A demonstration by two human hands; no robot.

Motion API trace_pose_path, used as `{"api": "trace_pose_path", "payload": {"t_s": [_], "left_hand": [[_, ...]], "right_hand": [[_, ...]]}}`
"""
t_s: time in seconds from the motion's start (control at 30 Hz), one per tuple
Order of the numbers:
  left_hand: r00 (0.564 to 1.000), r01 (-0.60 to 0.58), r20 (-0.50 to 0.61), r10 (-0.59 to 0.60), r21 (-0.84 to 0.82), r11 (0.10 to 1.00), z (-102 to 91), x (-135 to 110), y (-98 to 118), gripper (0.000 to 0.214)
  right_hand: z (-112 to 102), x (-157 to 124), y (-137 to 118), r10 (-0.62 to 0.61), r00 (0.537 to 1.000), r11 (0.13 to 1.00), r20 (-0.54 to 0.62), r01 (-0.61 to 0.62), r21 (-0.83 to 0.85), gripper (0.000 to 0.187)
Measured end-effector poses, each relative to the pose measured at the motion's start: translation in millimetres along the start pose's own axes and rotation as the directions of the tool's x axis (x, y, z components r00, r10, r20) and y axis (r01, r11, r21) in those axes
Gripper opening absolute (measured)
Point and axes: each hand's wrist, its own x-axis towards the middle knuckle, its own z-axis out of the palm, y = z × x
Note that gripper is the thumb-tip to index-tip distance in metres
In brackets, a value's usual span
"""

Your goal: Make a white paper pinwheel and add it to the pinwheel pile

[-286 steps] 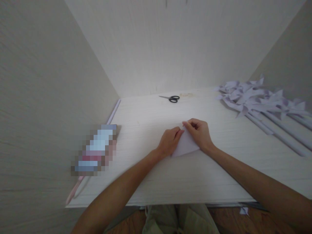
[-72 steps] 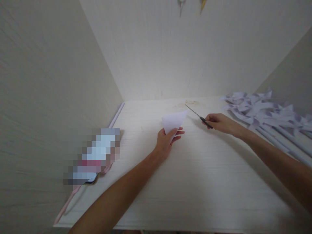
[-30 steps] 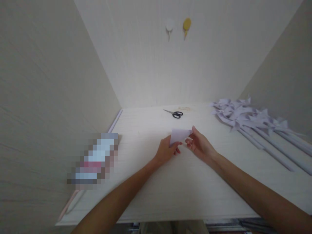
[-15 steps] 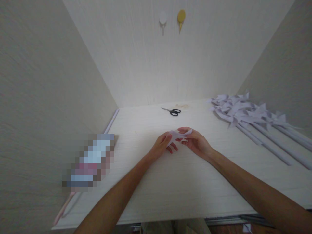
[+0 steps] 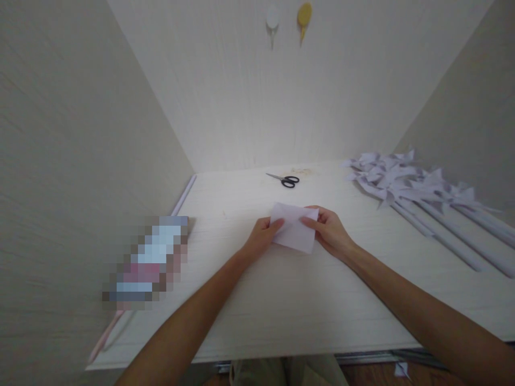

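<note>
A small square sheet of white paper (image 5: 295, 233) is held up above the white tabletop (image 5: 241, 300), its flat face towards me. My left hand (image 5: 263, 234) grips its left edge, thumb on the front and the other fingers hidden behind. On the opposite edge, my right hand (image 5: 328, 228) pinches the sheet with its thumb across the front. Beyond the paper lies a pair of black-handled scissors (image 5: 286, 180), open a little at the handles and touched by neither hand.
White paper pinwheels (image 5: 392, 182) on rolled paper sticks (image 5: 446, 241) are heaped at the right. A blurred-out object (image 5: 148, 262) and a rolled paper stick (image 5: 185, 194) lie along the left wall. Two hooks, one yellow (image 5: 304, 15), hang on the back wall.
The paper was bent and seen nearly edge-on between my fingers; now it is spread flat and faces me. My right hand's grip has shifted to the sheet's right edge. The scissors stay put.
</note>
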Motion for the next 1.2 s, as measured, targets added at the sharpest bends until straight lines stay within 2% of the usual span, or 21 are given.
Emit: {"api": "trace_pose_path", "payload": {"t_s": [0.17,0.33,0.6,0.73,0.97,1.13,1.2], "left_hand": [[0.998,0.058,0.037,-0.055,-0.091,0.994,-1.6,-0.5,2.4,0.038],[0.993,0.107,0.052,-0.102,-0.098,0.989,-3.0,-2.0,5.5,0.034],[0.996,0.051,0.077,-0.051,0.002,0.999,-3.1,-4.1,5.1,0.033],[0.999,0.043,0.010,-0.044,0.047,0.998,0.1,-7.1,7.3,0.032],[0.998,0.038,-0.058,-0.037,0.012,0.999,1.7,-7.6,5.5,0.033],[0.983,-0.025,-0.180,0.017,-0.041,0.999,1.5,-7.4,2.8,0.032],[0.976,-0.048,-0.214,0.030,-0.079,0.996,1.6,-8.1,4.0,0.032]], "right_hand": [[-0.6,-1.2,-1.6,0.010,1.000,1.000,0.022,-0.010,0.017,0.020],[-1.7,-1.4,-2.2,0.051,0.997,0.996,0.058,-0.055,0.066,0.019],[0.1,-2.7,-2.3,0.052,0.998,0.997,0.018,-0.053,0.054,0.019],[5.3,-6.2,-2.6,0.022,1.000,0.999,0.008,-0.023,0.043,0.017],[7.3,-6.9,-0.2,-0.020,0.999,0.999,0.026,0.019,0.025,0.016],[5.6,-9.6,3.8,0.030,0.987,0.993,0.156,-0.011,-0.121,0.029],[5.6,-11.7,4.1,0.043,0.985,0.987,0.170,-0.016,-0.158,0.029]]}}
